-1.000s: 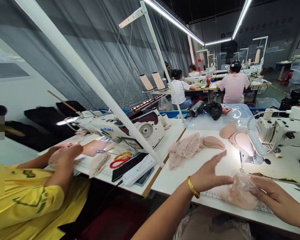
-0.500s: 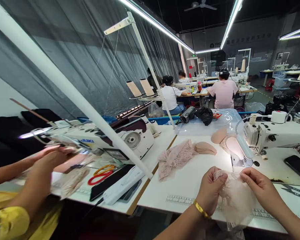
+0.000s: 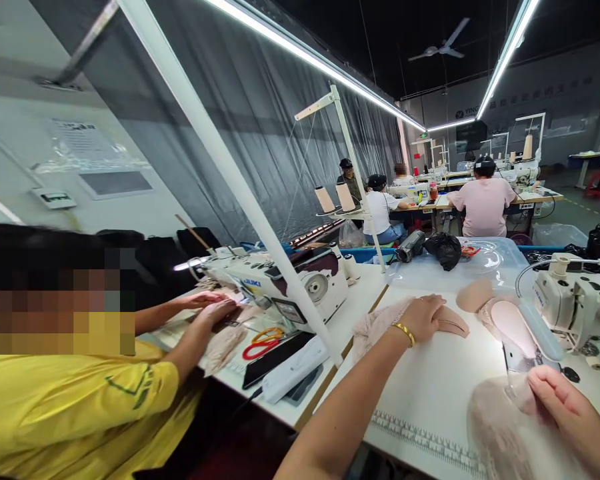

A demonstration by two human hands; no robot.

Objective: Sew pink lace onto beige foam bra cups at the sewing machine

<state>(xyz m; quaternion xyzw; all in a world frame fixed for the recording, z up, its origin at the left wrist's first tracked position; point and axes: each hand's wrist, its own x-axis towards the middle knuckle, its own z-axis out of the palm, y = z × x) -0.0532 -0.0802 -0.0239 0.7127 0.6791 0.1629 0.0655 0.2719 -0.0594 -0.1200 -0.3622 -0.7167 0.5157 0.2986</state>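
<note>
My left hand [image 3: 423, 319], with a gold bracelet at the wrist, reaches over the table, its fingers stretched out onto a small stack of beige bra pads [image 3: 454, 323]. Under and beside that hand lies a crumpled piece of beige lace [image 3: 373, 327]. My right hand [image 3: 563, 395] pinches the edge of a sheer beige lace piece [image 3: 497, 420], which hangs down blurred at the table's front. Just beyond it, another lace-edged beige cup [image 3: 513, 323] lies at the sewing machine [image 3: 565, 300], partly behind a pale blue-grey bar.
At left, a co-worker in a yellow shirt [image 3: 80, 407] works at another sewing machine [image 3: 260, 280]. Red and orange scissors [image 3: 263, 341] lie near it. A slanting white pole [image 3: 230, 180] stands between the tables. Behind are a plastic lid [image 3: 500, 250] and a black bag [image 3: 444, 250].
My left hand has let go of the sheer lace and moved forward and left to the pads. My right hand still holds the lace. The view has swung left.
</note>
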